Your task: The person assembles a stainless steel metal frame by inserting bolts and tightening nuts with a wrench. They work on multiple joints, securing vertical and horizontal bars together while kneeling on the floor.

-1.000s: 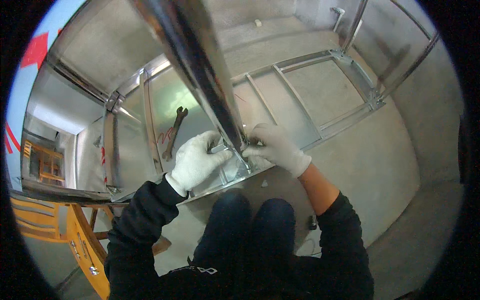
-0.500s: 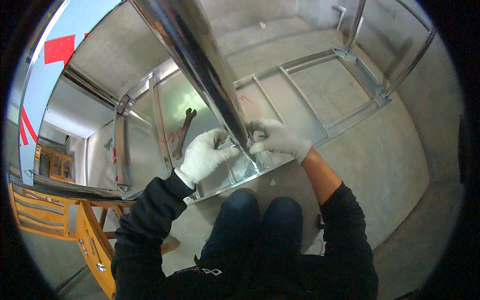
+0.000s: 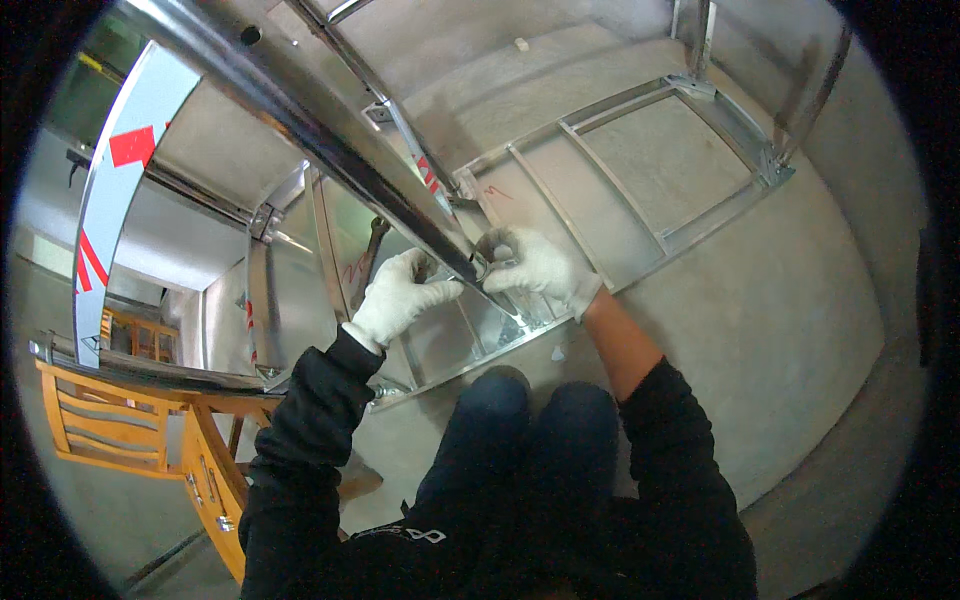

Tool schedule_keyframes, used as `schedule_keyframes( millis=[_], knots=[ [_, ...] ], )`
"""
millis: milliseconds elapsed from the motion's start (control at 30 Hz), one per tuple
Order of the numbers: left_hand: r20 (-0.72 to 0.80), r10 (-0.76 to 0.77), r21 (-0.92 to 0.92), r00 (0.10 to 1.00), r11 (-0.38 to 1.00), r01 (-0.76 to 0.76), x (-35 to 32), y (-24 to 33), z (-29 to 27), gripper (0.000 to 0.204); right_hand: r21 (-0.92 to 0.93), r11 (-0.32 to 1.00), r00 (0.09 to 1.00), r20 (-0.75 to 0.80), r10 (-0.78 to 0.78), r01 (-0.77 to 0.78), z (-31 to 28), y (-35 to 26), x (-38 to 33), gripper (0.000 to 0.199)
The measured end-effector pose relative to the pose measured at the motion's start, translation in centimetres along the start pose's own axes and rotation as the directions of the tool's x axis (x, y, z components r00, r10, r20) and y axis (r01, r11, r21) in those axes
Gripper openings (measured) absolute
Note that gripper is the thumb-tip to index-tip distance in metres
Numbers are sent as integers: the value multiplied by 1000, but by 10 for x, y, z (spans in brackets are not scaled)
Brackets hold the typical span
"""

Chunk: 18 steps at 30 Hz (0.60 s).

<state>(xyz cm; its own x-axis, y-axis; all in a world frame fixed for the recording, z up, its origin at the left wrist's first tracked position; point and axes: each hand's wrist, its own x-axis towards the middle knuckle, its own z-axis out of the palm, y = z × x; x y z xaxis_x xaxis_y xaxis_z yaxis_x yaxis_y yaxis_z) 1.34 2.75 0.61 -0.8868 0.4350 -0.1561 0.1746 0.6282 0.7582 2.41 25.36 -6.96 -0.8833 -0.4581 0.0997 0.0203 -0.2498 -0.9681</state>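
A thick shiny metal tube (image 3: 330, 165) slants down from the upper left to a flat metal frame (image 3: 630, 215) on the floor. My left hand (image 3: 400, 298), in a white glove, is on the left of the tube's lower end, fingers curled and thumb tip against it. Across from it my right hand (image 3: 535, 272), also gloved in white, has its fingers bent and thumb pressed in at the tube's right side. What either hand pinches there is hidden or too small to make out. Behind my left hand an open-ended wrench (image 3: 370, 262) lies on the frame's sheet metal panel.
A wooden chair (image 3: 110, 415) stands at the lower left, with several metal tools (image 3: 222, 521) on its seat. More metal posts (image 3: 700, 40) rise at the frame's far corner. A blue-white panel with red marks (image 3: 130, 190) curves along the left. Concrete floor (image 3: 760, 330) surrounds the frame.
The tube leans further toward the upper left, and a thinner post behind it has come into view. Both hands have stayed at its lower end, shifting slightly. The whole view has turned a little.
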Motion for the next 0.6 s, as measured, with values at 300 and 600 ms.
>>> schedule_keyframes(
  millis=[300,600],
  knots=[
    [266,34,-357,963,932,66,20,-14,0,41,114,992,991,-126,-37,51,7,10,-8,53],
    [132,23,-110,991,994,-8,8,9,2,38,-725,687,951,-181,-248,41,8,-17,-14,29]
  ],
)
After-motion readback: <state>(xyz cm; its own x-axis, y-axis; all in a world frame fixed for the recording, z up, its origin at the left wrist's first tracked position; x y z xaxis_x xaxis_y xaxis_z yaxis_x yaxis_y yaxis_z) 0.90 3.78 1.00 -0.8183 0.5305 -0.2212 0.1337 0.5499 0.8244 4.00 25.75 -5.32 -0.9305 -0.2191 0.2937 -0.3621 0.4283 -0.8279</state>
